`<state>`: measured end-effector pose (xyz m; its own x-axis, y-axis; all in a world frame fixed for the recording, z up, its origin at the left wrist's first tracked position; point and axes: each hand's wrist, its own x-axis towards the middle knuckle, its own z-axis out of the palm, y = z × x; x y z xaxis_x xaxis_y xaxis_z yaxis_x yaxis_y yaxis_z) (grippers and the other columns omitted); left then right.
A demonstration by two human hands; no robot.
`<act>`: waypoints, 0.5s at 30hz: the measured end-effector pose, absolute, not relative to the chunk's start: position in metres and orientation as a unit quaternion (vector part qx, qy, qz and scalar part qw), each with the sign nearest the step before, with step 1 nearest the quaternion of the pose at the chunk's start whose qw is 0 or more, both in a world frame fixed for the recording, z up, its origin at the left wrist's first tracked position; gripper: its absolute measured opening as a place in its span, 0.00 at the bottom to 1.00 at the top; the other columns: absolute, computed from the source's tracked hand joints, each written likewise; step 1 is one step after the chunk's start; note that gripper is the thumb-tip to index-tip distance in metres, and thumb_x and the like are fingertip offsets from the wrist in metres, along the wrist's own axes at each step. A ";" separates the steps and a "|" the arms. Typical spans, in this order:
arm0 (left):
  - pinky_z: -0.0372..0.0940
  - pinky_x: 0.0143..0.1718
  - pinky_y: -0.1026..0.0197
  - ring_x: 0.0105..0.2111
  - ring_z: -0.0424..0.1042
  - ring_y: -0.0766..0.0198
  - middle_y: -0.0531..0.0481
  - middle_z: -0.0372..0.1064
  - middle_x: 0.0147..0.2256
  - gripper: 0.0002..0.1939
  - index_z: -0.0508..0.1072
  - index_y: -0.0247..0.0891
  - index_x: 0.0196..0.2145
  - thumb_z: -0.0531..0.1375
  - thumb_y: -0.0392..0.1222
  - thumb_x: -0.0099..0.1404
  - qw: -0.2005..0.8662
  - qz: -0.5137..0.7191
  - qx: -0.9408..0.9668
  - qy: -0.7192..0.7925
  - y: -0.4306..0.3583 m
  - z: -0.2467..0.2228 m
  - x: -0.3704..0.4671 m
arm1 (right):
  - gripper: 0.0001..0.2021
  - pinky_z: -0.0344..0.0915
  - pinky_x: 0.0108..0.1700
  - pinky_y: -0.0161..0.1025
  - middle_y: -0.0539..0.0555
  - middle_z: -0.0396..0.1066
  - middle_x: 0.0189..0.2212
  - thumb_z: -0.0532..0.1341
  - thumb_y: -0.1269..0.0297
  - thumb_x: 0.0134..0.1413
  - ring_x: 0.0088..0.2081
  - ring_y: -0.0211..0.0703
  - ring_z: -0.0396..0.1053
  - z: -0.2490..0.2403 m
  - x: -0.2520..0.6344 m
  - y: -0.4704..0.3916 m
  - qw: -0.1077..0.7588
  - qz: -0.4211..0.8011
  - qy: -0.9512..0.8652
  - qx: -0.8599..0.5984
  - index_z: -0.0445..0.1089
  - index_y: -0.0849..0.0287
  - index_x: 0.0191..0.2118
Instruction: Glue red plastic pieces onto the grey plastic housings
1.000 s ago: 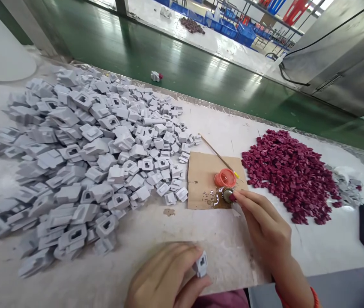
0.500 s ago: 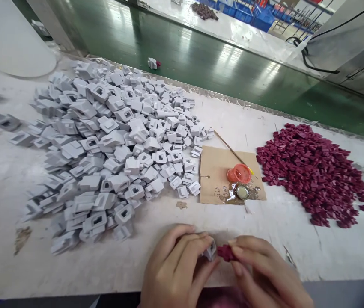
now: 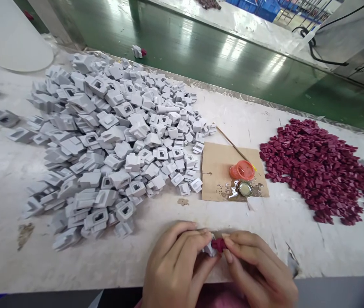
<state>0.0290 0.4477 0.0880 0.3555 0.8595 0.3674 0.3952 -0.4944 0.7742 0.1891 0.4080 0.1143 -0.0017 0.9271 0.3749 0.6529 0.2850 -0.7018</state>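
Near the table's front edge, my left hand (image 3: 177,261) pinches a small grey plastic part (image 3: 210,249), mostly hidden by the fingers. My right hand (image 3: 255,263) grips a small dark-red plastic piece (image 3: 218,244) between thumb and fingertips. The red piece meets the open face of the grey part; how deep it sits I cannot tell. A large heap of similar grey parts (image 3: 114,137) spreads to the left, and a pile of dark-red pieces (image 3: 317,167) lies to the right.
Beyond my hands lies a cardboard sheet (image 3: 216,156) with an orange cup (image 3: 242,170), a wet bottle cap (image 3: 245,188) and a thin brush (image 3: 233,145). A green conveyor belt (image 3: 207,47) runs behind, carrying one grey-and-red part (image 3: 137,51). A white cylinder (image 3: 15,38) stands at the back left.
My right hand has moved left, bringing the red piece from a small gap up against the grey part. The part on the belt has shifted left. The camera view has tilted slightly.
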 end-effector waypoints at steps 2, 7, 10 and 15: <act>0.71 0.44 0.60 0.39 0.73 0.60 0.49 0.77 0.33 0.08 0.71 0.36 0.39 0.64 0.33 0.61 0.291 0.394 0.772 0.406 0.448 0.088 0.028 | 0.15 0.75 0.33 0.32 0.55 0.73 0.33 0.59 0.82 0.51 0.35 0.40 0.74 0.114 0.189 0.408 0.410 0.170 -0.686 -0.576 0.71 0.59 0.43; 0.71 0.43 0.61 0.39 0.74 0.60 0.50 0.77 0.34 0.07 0.71 0.36 0.39 0.63 0.33 0.61 0.290 0.397 0.771 0.405 0.448 0.089 0.028 | 0.14 0.74 0.34 0.31 0.55 0.72 0.33 0.59 0.84 0.50 0.35 0.38 0.73 0.119 0.190 0.409 0.383 0.184 -0.694 -0.582 0.70 0.61 0.41; 0.71 0.41 0.62 0.37 0.74 0.61 0.50 0.78 0.33 0.06 0.72 0.36 0.38 0.62 0.32 0.61 0.291 0.406 0.768 0.401 0.449 0.090 0.029 | 0.12 0.74 0.32 0.29 0.54 0.71 0.33 0.59 0.84 0.51 0.33 0.37 0.73 0.123 0.188 0.411 0.373 0.201 -0.698 -0.578 0.70 0.62 0.39; 0.70 0.43 0.62 0.38 0.73 0.62 0.50 0.77 0.35 0.08 0.71 0.36 0.38 0.63 0.31 0.60 0.304 0.392 0.772 0.397 0.448 0.089 0.029 | 0.10 0.74 0.33 0.31 0.55 0.70 0.33 0.57 0.80 0.56 0.34 0.37 0.72 0.125 0.186 0.416 0.374 0.226 -0.705 -0.559 0.70 0.61 0.41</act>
<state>0.0292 0.4482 0.0888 0.3777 0.8510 0.3648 0.3738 -0.5006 0.7808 0.1859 0.4164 0.1251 -0.0961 0.9566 0.2751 0.6193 0.2739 -0.7359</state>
